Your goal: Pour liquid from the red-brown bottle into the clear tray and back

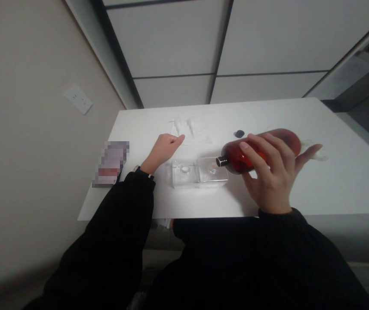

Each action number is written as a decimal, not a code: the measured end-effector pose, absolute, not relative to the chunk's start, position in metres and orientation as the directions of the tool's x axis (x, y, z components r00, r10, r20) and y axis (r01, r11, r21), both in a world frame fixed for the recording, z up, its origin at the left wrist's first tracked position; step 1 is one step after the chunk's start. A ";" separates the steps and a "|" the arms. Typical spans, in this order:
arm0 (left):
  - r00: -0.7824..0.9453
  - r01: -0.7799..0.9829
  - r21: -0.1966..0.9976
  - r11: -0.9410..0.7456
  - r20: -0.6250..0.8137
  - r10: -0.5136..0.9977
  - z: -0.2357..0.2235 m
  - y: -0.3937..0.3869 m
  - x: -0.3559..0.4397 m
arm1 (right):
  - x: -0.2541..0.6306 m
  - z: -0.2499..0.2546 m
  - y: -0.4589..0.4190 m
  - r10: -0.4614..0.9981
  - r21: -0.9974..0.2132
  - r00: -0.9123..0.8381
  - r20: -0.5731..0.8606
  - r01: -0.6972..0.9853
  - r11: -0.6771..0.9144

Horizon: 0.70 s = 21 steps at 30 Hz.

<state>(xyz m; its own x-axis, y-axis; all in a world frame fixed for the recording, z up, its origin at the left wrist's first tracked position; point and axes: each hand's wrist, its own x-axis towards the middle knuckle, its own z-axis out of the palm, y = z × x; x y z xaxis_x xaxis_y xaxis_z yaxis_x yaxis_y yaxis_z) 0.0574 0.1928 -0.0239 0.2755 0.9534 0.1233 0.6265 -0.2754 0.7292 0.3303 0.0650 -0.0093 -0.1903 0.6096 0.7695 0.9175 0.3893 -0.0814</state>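
White table (342, 181) stood below pale panels (268, 34), beside a wall (26, 107).
From the head view, I had the right hand (275, 183) wrapped round a red bottle (234, 159) above the table, neck pointing left and slightly down across a clear container (184, 181), long axis rising rightward; the left hand (166, 148) was curled closed, contents untellable.

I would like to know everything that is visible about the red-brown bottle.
The bottle is glossy and reddish-brown, seemingly translucent, with a rounded shoulder and a short, narrow neck; it looks uncapped. Glass or plastic, I cannot tell. The right hand grips its body, holding it nearly on its side over the white table, neck pointing left. In this view the neck overlaps the clear container; whether they touch is unclear.
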 end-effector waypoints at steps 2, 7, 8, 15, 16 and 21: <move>0.280 0.629 0.725 -0.281 0.125 0.952 -0.024 0.193 0.057 | 0.331 -0.011 0.067 0.559 -0.037 -0.207 0.803 0.919 0.393; 0.288 0.635 0.716 -0.290 0.130 0.949 -0.024 0.194 0.058 | 0.331 -0.015 0.072 0.489 0.024 -0.226 0.842 0.922 0.386; 0.288 0.637 0.714 -0.291 0.129 0.949 -0.024 0.194 0.058 | 0.331 -0.015 0.073 0.489 0.032 -0.234 0.840 0.922 0.386; 0.294 0.632 0.717 -0.294 0.129 0.947 -0.025 0.194 0.058 | 0.332 -0.016 0.073 0.489 0.053 -0.242 0.838 0.928 0.369; 0.296 0.628 0.720 -0.296 0.131 0.946 -0.024 0.194 0.058 | 0.332 -0.016 0.073 0.494 0.052 -0.240 0.836 0.930 0.364; 0.300 0.627 0.721 -0.296 0.127 0.945 -0.023 0.194 0.058 | 0.331 -0.015 0.072 0.488 0.054 -0.233 0.841 0.934 0.353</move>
